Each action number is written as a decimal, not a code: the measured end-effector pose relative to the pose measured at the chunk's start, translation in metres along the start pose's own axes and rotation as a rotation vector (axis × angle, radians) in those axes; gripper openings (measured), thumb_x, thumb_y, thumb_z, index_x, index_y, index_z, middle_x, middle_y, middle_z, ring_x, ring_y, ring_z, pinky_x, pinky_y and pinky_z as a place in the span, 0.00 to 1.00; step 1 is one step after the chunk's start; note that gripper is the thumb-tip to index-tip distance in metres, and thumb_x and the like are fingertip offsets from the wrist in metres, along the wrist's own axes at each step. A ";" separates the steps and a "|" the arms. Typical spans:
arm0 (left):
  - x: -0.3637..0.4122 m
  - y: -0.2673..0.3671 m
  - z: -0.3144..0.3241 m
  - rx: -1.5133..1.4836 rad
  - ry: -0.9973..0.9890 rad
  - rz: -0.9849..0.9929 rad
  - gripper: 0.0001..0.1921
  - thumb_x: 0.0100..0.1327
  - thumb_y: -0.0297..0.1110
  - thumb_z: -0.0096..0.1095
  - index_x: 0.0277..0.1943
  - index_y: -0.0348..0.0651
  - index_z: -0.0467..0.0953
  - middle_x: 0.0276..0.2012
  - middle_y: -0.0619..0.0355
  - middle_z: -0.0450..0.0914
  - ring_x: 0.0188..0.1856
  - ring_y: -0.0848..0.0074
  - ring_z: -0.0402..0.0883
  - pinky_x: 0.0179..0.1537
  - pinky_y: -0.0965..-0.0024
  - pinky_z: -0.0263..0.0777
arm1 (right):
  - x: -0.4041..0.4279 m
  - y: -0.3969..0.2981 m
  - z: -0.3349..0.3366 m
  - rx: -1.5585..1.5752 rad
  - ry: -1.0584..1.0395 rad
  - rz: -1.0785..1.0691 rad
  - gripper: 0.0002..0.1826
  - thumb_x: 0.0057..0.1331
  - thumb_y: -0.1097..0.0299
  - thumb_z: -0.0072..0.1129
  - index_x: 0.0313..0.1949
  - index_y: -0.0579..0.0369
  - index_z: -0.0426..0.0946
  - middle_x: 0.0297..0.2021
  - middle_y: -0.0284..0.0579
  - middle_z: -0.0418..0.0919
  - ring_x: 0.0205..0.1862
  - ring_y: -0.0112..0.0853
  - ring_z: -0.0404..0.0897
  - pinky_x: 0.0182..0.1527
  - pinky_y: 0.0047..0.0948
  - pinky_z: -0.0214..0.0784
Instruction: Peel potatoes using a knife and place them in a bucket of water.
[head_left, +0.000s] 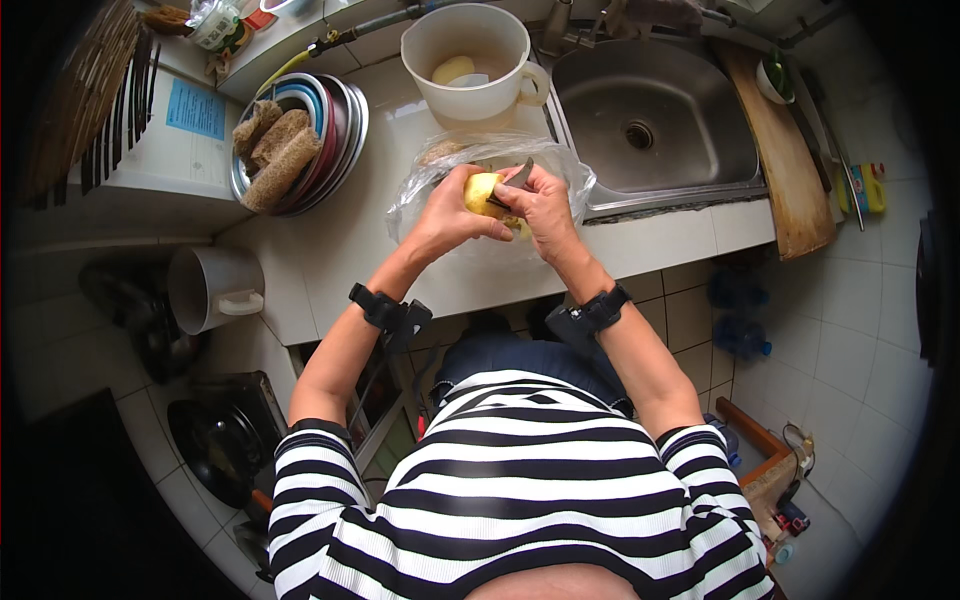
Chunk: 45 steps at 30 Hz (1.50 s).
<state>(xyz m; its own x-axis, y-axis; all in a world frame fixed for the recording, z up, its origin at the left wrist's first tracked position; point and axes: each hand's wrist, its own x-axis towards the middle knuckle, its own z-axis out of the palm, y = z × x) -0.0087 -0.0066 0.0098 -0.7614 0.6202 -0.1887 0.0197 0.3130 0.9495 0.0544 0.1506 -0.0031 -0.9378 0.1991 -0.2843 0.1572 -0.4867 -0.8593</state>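
Observation:
My left hand (455, 210) is closed around a yellow potato (481, 193), partly peeled as far as I can tell. In my right hand (541, 210) is a small peeler or knife (519, 175) with a dark blade, held against the potato's right side. Both hands are over an open clear plastic bag (420, 185) on the white tiled counter. Yellowish bits and a brown item show inside the bag, partly hidden by my hands. Just behind the bag stands a large translucent plastic jug (469, 101), with a pale yellow potato (453, 70) and a whitish piece in it.
A steel sink (667, 150) lies to the right, with a wooden board (799, 172) across its far right side. Stacked basins (345, 150) holding loofah sponges (281, 169) stand at the left. Beyond the counter's left end is another plastic jug (214, 289). A tap (559, 30) rises behind the sink.

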 end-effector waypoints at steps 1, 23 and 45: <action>0.001 0.000 0.003 0.293 0.079 0.125 0.43 0.39 0.34 0.85 0.60 0.33 0.68 0.46 0.50 0.78 0.42 0.69 0.81 0.42 0.68 0.77 | -0.001 0.003 0.004 -0.080 0.015 -0.051 0.07 0.62 0.75 0.63 0.39 0.59 0.78 0.33 0.38 0.83 0.34 0.23 0.80 0.38 0.25 0.75; -0.005 -0.009 0.026 0.181 0.226 0.057 0.27 0.42 0.30 0.73 0.45 0.33 0.70 0.38 0.47 0.81 0.39 0.63 0.82 0.42 0.64 0.76 | 0.000 0.009 0.007 0.192 0.235 0.047 0.12 0.60 0.78 0.66 0.26 0.56 0.69 0.29 0.44 0.78 0.29 0.34 0.82 0.34 0.30 0.79; 0.002 0.002 0.019 0.360 0.265 0.017 0.34 0.41 0.35 0.78 0.51 0.33 0.69 0.42 0.43 0.82 0.44 0.57 0.83 0.46 0.62 0.76 | 0.010 0.011 0.009 -0.288 0.177 -0.150 0.07 0.57 0.74 0.68 0.35 0.60 0.79 0.28 0.38 0.84 0.32 0.22 0.80 0.37 0.24 0.73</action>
<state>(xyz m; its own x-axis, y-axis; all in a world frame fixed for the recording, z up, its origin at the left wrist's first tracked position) 0.0018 0.0093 0.0065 -0.8981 0.4359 -0.0588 0.2220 0.5645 0.7950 0.0441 0.1398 -0.0119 -0.8930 0.4065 -0.1933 0.1259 -0.1867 -0.9743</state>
